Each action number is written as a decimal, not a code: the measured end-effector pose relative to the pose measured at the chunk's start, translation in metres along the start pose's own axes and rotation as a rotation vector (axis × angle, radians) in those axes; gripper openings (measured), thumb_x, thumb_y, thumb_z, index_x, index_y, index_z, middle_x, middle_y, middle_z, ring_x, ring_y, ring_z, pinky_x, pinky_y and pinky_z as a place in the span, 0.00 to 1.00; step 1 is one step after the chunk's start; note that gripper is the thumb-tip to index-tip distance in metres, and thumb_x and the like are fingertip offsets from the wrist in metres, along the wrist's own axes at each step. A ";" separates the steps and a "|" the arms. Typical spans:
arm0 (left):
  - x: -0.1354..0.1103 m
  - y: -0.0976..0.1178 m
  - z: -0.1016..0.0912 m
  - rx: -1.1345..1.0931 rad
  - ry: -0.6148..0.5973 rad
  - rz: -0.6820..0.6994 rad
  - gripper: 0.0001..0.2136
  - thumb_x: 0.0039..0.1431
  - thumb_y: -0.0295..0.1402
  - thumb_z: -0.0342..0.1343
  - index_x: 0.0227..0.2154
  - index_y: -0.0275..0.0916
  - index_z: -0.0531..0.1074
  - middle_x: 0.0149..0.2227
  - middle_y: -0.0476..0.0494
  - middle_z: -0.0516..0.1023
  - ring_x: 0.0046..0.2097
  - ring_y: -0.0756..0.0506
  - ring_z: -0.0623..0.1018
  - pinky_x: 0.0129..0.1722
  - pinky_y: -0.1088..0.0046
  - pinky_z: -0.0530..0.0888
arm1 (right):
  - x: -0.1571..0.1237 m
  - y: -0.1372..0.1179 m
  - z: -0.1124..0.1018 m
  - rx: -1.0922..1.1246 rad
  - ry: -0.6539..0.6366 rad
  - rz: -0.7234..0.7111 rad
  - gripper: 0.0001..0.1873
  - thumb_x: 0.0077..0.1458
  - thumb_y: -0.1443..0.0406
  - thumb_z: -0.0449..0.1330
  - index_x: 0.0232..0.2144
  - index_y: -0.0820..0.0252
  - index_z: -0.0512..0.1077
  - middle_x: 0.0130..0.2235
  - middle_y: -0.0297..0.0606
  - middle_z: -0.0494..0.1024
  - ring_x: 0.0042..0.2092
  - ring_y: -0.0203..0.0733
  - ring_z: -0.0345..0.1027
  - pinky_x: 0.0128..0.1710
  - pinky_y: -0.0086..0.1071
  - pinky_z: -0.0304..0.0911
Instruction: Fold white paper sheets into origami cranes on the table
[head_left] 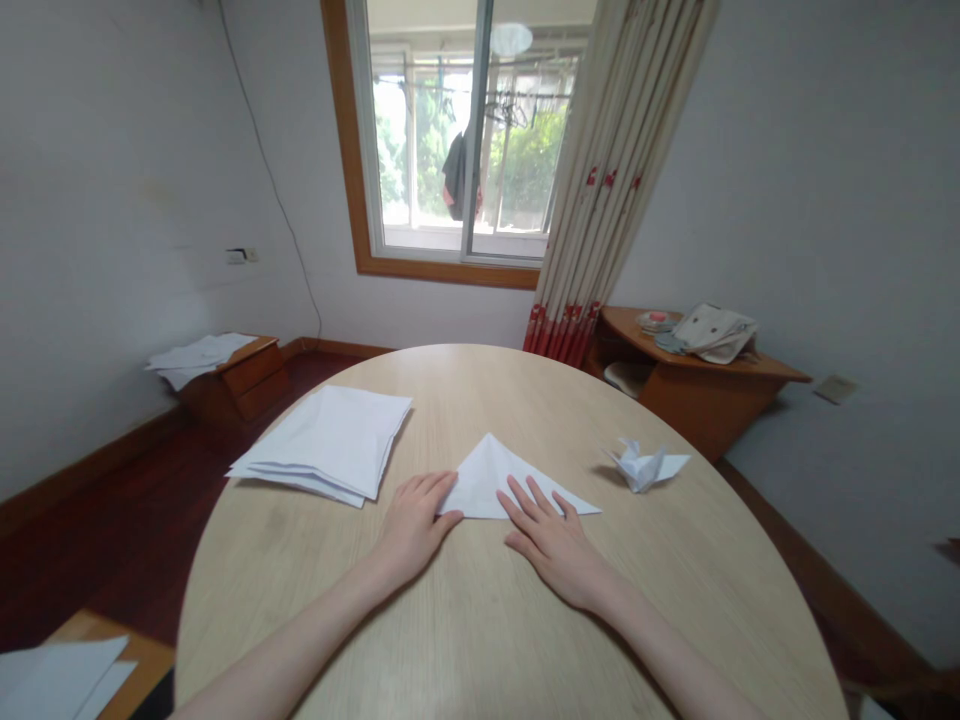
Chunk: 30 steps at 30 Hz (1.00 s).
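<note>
A white sheet of paper [484, 475], folded into a triangle, lies on the round table with its peak pointing away from me. My left hand [417, 520] rests over the triangle's left corner and hides it, with the thumb spread apart from the fingers at the near edge. Spread fingers of my right hand [546, 540] lie flat on the right half of the sheet, thumb just off the near edge. To the right stands a folded paper crane [641, 465], apart from both hands. Left of my left hand is a stack of white paper sheets [330, 435].
The round wooden table [465, 650] has a curved edge. A small cabinet [251, 380] with papers stands at the far left, and more sheets [64, 675] lie low at the near left. A corner desk [720, 375] holds a white bag [716, 332] beside the curtain [600, 200].
</note>
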<state>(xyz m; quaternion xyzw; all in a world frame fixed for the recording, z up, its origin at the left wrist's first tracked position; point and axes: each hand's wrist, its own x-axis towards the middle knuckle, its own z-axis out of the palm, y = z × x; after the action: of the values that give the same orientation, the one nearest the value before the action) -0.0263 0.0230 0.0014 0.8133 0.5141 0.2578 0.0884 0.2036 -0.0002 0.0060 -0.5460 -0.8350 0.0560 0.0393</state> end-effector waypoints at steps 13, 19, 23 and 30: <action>0.002 0.001 -0.005 -0.268 0.122 -0.006 0.26 0.49 0.22 0.58 0.54 0.43 0.67 0.51 0.42 0.70 0.51 0.41 0.71 0.53 0.59 0.67 | 0.002 0.002 0.003 0.060 0.116 -0.067 0.26 0.65 0.57 0.45 0.64 0.49 0.50 0.67 0.36 0.48 0.67 0.46 0.37 0.63 0.49 0.45; 0.002 0.001 -0.005 -0.386 0.148 -0.028 0.32 0.48 0.22 0.56 0.58 0.44 0.61 0.53 0.42 0.66 0.53 0.42 0.69 0.55 0.60 0.65 | 0.003 0.008 0.005 0.053 0.241 -0.112 0.27 0.65 0.60 0.45 0.65 0.51 0.48 0.67 0.37 0.48 0.67 0.45 0.37 0.63 0.50 0.46; 0.004 0.002 -0.010 -0.397 0.129 -0.042 0.37 0.48 0.22 0.54 0.63 0.42 0.53 0.47 0.42 0.71 0.48 0.42 0.71 0.50 0.61 0.67 | 0.003 0.010 0.001 0.013 0.342 -0.124 0.29 0.66 0.61 0.42 0.66 0.55 0.42 0.67 0.39 0.47 0.67 0.44 0.36 0.63 0.50 0.45; 0.003 0.006 -0.016 -0.341 0.104 -0.024 0.30 0.49 0.22 0.50 0.57 0.43 0.65 0.42 0.44 0.74 0.45 0.42 0.71 0.50 0.61 0.66 | 0.001 0.011 -0.007 0.042 0.530 -0.158 0.31 0.66 0.61 0.40 0.66 0.55 0.32 0.67 0.41 0.47 0.67 0.44 0.39 0.63 0.49 0.45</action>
<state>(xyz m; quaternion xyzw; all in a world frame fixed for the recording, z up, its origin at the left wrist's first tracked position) -0.0286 0.0214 0.0186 0.7658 0.4767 0.3816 0.2015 0.2146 0.0054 0.0115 -0.4739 -0.8342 -0.0747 0.2720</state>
